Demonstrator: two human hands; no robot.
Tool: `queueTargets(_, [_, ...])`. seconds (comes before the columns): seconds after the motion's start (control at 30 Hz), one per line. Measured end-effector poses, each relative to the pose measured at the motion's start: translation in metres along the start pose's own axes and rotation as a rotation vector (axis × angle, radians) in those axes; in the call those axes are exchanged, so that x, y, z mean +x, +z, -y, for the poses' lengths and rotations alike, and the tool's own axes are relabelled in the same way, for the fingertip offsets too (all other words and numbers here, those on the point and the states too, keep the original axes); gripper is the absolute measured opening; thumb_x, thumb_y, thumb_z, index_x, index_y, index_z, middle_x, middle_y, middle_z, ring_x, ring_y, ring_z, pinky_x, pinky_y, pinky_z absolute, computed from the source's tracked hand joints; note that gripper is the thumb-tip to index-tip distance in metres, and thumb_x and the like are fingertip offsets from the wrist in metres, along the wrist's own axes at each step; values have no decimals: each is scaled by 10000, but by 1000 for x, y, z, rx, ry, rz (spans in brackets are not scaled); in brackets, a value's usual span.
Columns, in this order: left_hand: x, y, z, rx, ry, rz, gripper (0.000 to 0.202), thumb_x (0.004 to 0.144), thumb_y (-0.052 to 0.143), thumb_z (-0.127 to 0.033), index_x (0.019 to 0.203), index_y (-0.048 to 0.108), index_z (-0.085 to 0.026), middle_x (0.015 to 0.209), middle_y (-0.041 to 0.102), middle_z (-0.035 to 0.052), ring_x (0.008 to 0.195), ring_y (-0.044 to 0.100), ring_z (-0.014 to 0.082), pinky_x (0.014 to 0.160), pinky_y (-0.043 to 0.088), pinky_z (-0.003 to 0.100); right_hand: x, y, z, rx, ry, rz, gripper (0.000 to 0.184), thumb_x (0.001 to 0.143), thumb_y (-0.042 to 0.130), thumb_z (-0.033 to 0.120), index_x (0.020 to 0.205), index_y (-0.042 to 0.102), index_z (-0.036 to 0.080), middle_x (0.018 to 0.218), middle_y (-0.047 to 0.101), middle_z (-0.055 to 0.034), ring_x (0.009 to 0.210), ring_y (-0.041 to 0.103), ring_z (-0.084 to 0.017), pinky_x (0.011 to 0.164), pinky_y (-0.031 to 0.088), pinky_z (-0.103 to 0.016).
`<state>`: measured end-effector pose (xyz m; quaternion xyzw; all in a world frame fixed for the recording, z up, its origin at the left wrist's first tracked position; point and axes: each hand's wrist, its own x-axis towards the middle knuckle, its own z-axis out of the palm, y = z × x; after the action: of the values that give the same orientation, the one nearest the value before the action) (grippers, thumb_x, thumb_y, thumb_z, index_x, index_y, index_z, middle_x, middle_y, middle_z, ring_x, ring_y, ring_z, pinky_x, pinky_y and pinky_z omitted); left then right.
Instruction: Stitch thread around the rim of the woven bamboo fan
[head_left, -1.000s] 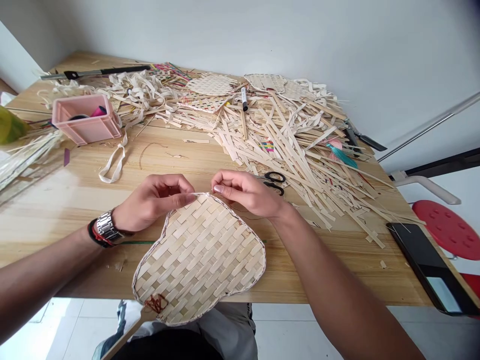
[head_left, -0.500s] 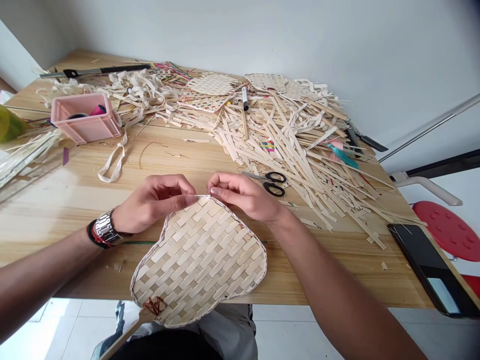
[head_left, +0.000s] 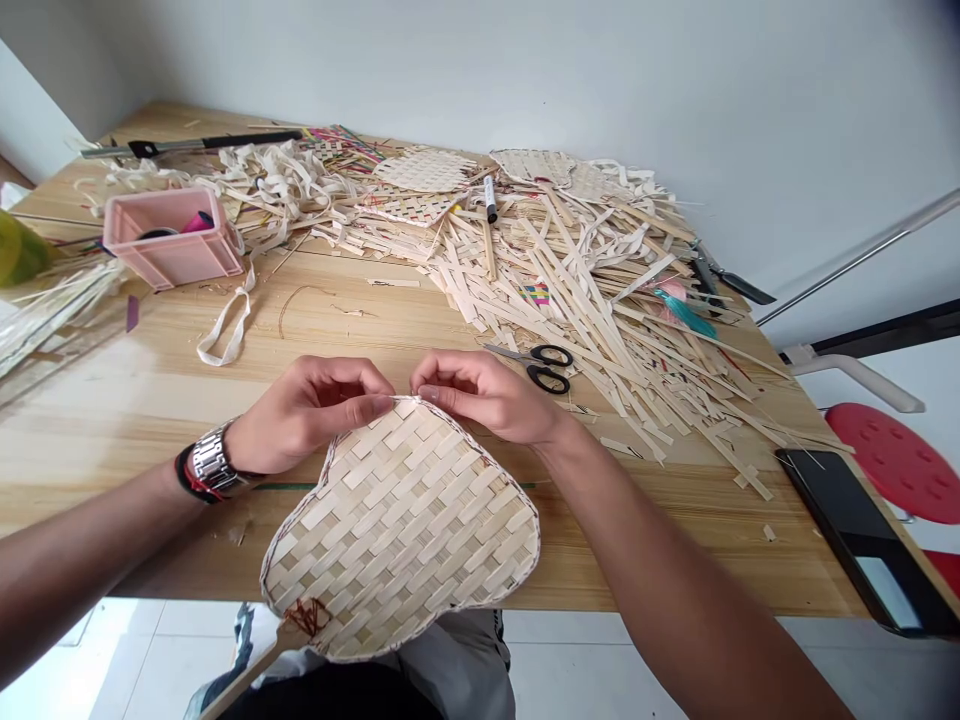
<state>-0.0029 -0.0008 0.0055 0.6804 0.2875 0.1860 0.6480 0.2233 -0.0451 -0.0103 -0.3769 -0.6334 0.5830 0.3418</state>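
A woven bamboo hand fan (head_left: 420, 520) tilts over the table's front edge, its wooden handle (head_left: 244, 685) pointing down to the left. Dark red thread (head_left: 307, 615) binds handle to weave, and a pale twisted edging runs around the rim. My left hand (head_left: 315, 410) pinches the rim at the top between thumb and forefinger. Just to its right, my right hand (head_left: 480, 395) is pinched on the same rim, close to a small white knot or strip end (head_left: 414, 400). What lies between the fingertips is mostly hidden.
Black-handled scissors (head_left: 547, 365) lie right of my hands. Behind them spreads a heap of bamboo strips (head_left: 592, 290) with a marker (head_left: 490, 200) and other woven pieces (head_left: 427, 170). A pink basket (head_left: 176, 245) stands left, near a looped white ribbon (head_left: 225, 325). A phone (head_left: 855, 540) rests at the right edge.
The fan and both hands have shifted slightly downward, and the fan's right side has moved a little to the right. Both hands keep their pinch on the rim.
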Motion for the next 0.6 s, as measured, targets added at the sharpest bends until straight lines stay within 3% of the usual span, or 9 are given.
queueTargets(0.6, [-1,-1,3,-39,36,21,209,899,634,-300,766,636,-140,628,501,-19,551,398,80,508,304,204,1,2,-4,38,-53,24,130,952,559,257,902,572,137,783,519,8,679,450,-79,622,375,-207])
